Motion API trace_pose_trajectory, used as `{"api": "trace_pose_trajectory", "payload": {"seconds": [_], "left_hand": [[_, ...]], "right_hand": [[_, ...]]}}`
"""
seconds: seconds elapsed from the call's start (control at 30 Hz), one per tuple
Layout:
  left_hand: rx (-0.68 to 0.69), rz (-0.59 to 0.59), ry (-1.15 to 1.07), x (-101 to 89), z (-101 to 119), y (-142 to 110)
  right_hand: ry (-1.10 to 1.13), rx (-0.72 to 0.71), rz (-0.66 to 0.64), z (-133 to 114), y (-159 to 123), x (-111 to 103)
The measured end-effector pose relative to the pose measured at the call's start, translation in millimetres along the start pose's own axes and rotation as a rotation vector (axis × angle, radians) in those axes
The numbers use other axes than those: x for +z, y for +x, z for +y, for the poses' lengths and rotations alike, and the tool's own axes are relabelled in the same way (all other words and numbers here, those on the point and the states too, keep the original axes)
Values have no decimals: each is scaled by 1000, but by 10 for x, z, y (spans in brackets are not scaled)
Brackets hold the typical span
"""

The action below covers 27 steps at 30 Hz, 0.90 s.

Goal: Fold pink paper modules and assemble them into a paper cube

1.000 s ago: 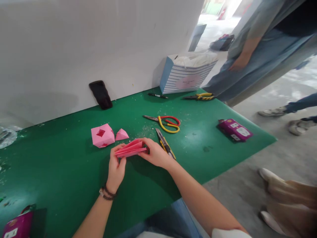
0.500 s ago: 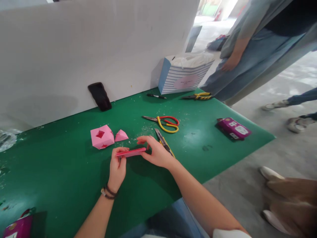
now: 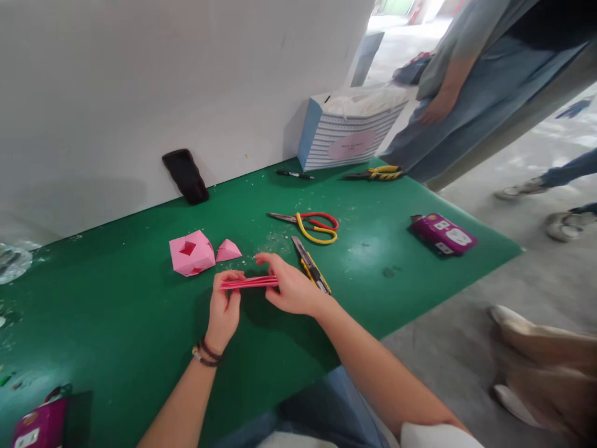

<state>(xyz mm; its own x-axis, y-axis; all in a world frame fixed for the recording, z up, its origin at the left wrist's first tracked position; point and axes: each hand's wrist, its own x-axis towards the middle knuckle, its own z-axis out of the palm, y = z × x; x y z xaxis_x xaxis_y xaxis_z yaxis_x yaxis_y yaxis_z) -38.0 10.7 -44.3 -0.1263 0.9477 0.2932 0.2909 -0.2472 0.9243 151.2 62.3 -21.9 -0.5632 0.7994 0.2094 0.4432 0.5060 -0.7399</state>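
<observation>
Between both hands I hold a folded piece of pink paper, seen nearly edge-on with several thin layers showing. My left hand pinches its left end between thumb and fingers. At the right end, my right hand grips the paper with the thumb below and the index finger lifted off. Just beyond my left hand sit a pink folded-paper box with cut openings and a small pink paper pyramid. A utility knife lies right behind my right hand, partly hidden by it.
On the green table lie red-and-yellow-handled scissors, a pen, pliers and a purple case. A phone leans on the white wall. A striped paper bag stands behind; people stand to the right.
The folded paper has turned slightly, so its layered edge now faces me more than its flat side. Both hands keep their hold on it. The camera view has shifted a little.
</observation>
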Motion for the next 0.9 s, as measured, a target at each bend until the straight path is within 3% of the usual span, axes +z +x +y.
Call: {"api": "trace_pose_trajectory", "payload": {"seconds": [0.67, 0.9], "left_hand": [[-24, 51, 54, -23, 36, 16], [-141, 79, 26, -27, -14, 5]], "right_hand": [[-7, -11, -112, 73, 42, -29], [18, 119, -67, 127, 64, 34]]}}
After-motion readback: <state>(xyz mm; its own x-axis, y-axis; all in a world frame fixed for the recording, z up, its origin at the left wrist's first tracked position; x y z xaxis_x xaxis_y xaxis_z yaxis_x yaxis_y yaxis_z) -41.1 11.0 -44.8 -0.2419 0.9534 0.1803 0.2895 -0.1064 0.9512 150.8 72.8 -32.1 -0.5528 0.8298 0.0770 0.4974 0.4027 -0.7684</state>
